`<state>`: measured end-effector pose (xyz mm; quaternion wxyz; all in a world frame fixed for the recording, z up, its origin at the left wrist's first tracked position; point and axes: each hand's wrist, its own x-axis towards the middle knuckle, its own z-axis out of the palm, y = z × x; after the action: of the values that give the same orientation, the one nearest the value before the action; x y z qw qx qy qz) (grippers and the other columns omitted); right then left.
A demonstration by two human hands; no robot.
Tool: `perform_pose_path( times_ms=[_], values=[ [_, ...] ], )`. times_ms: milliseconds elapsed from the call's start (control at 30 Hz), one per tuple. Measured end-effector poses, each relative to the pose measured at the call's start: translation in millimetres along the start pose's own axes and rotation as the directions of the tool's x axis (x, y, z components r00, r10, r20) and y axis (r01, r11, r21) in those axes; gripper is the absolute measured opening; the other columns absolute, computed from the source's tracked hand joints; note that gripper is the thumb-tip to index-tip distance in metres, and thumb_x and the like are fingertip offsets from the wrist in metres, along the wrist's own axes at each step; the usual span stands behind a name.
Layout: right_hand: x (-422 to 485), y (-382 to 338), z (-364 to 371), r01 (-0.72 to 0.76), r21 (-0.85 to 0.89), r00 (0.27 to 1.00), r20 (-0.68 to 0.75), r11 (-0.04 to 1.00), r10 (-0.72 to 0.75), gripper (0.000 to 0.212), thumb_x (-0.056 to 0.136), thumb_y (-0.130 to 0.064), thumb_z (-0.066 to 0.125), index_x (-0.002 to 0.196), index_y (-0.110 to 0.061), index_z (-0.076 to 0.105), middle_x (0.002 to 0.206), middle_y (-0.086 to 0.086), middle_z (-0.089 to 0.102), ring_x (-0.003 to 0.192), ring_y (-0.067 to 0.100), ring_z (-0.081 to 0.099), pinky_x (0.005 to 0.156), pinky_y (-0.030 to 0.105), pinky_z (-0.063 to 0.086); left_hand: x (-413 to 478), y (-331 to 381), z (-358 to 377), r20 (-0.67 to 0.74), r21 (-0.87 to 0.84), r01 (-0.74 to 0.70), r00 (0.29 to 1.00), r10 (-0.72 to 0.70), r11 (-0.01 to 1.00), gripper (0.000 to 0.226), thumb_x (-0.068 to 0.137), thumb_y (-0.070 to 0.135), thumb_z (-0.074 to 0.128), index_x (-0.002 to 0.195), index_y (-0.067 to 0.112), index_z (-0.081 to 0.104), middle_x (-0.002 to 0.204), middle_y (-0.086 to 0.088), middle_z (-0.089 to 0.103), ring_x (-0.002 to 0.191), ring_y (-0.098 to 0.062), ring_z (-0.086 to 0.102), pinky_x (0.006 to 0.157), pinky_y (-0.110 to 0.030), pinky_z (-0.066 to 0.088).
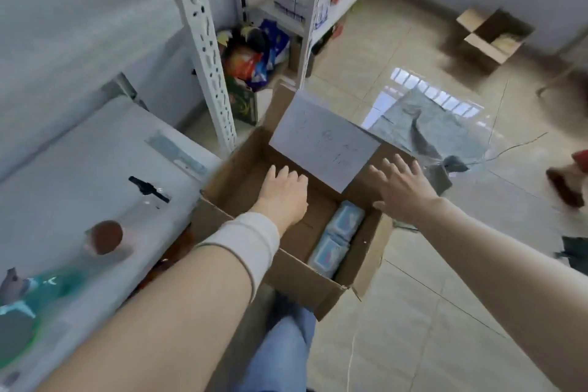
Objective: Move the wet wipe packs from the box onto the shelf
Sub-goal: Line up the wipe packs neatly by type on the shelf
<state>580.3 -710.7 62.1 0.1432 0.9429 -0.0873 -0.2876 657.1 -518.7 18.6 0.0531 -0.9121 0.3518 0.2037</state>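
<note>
Left hand: the left hand [283,192] reaches down into the open box [296,270], palm down, back toward the camera. Its fingers point to 12 o'clock, lie close together and hold nothing; whether the tips touch the box floor cannot be told.
Left forearm: it comes in from 7 o'clock, with a pale sleeve band [251,242] round the wrist.
Right hand: the right hand [402,189] hovers over the box's 3 o'clock edge, palm down, fingers straight and spread wide toward 11 o'clock, gripping nothing.
Right forearm: bare, entering from 4 o'clock.
Wet wipe packs: the wet wipe packs [339,234] lie inside the box against its 3 o'clock wall, between the two hands and touched by neither.
Axis: the packs lie flat, faces up, in a row running from 7 o'clock to 1 o'clock.
Box flap: the far flap [321,140] stands up at 12 o'clock, its pale face toward the camera.
Shelf: the white shelf [79,169] lies at 9 o'clock of the box, with a brown-capped bottle [106,237] on it.
Writing: the packs are pale blue with a pink mark, too blurred to read; faint scrawls on the flap are also illegible.
Floor: a second carton [491,38] sits open at 1 o'clock, well apart.
</note>
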Motion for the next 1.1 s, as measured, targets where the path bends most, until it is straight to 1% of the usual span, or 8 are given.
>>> perform_pose_path(
  times_ms=[133,333,467,567,767,867,1033,1100],
  values=[
    [36,24,74,0.028,0.070,0.980,0.197,0.997,-0.042,0.081,0.091,-0.051,0.046,0.150,-0.015,0.004,0.157,0.013,0.010,0.145,0.032,0.008,0.116,0.048,0.016,35,33,63,0.215,-0.170,0.103,0.974,-0.065,0.980,0.054,0.093,0.039,0.044,0.139,0.012,0.034,0.145,-0.008,0.041,0.139,-0.026,0.028,0.114,-0.044,0.018],
    [83,43,149,0.094,0.222,0.918,0.358,0.971,-0.171,0.090,0.087,-0.056,0.049,0.150,-0.011,0.002,0.157,0.015,0.010,0.145,0.030,0.008,0.117,0.041,0.017,41,85,138,0.480,-0.352,0.385,0.857,-0.189,0.853,0.056,0.091,0.041,0.048,0.138,0.014,0.034,0.142,-0.006,0.043,0.134,-0.025,0.035,0.108,-0.037,0.026],
    [157,38,200,0.123,0.318,0.884,0.395,0.940,-0.250,0.093,0.088,-0.056,0.048,0.149,-0.007,-0.001,0.155,0.019,0.012,0.144,0.033,0.010,0.116,0.039,0.016,73,112,194,0.553,-0.417,0.537,0.790,-0.265,0.733,0.066,0.089,0.041,0.053,0.143,0.014,0.026,0.146,-0.006,0.038,0.137,-0.023,0.031,0.109,-0.035,0.026],
    [214,24,242,0.144,0.336,0.877,0.392,0.931,-0.277,0.094,0.086,-0.054,0.052,0.148,-0.005,0.001,0.150,0.020,0.021,0.139,0.032,0.024,0.110,0.037,0.027,114,120,241,0.599,-0.424,0.643,0.727,-0.334,0.638,0.076,0.086,0.042,0.058,0.146,0.015,0.019,0.148,-0.008,0.035,0.138,-0.024,0.030,0.109,-0.037,0.028],
    [286,-11,307,0.123,0.285,0.872,0.426,0.951,-0.241,0.101,0.084,-0.045,0.063,0.147,-0.001,-0.001,0.144,0.019,0.034,0.131,0.029,0.040,0.103,0.035,0.037,169,123,327,0.772,-0.395,0.797,0.558,-0.306,0.457,0.076,0.076,0.050,0.067,0.133,0.012,0.032,0.132,-0.015,0.044,0.123,-0.033,0.045,0.098,-0.039,0.039],
    [298,-27,322,0.085,0.281,0.881,0.428,0.956,-0.204,0.104,0.080,-0.040,0.068,0.147,-0.001,-0.001,0.143,0.021,0.032,0.131,0.032,0.036,0.107,0.038,0.034,173,120,361,0.797,-0.379,0.779,0.548,-0.251,0.499,0.078,0.074,0.055,0.066,0.133,0.014,0.034,0.131,-0.013,0.045,0.122,-0.030,0.045,0.099,-0.037,0.038],
    [303,-41,336,0.014,0.262,0.905,0.406,0.965,-0.123,0.112,0.073,-0.041,0.075,0.146,-0.002,0.001,0.141,0.020,0.023,0.130,0.033,0.027,0.105,0.039,0.033,181,116,386,0.775,-0.370,0.722,0.586,-0.234,0.584,0.086,0.061,0.049,0.080,0.126,0.011,0.038,0.126,-0.012,0.044,0.114,-0.029,0.047,0.093,-0.035,0.039],
    [302,-42,339,0.043,0.240,0.918,0.373,0.970,-0.133,0.112,0.072,-0.039,0.076,0.147,-0.005,0.000,0.142,0.019,0.020,0.130,0.033,0.025,0.105,0.040,0.033,186,109,388,0.770,-0.382,0.687,0.606,-0.199,0.618,0.089,0.056,0.052,0.081,0.124,0.011,0.040,0.126,-0.011,0.047,0.113,-0.027,0.047,0.092,-0.034,0.039]
  ],
)
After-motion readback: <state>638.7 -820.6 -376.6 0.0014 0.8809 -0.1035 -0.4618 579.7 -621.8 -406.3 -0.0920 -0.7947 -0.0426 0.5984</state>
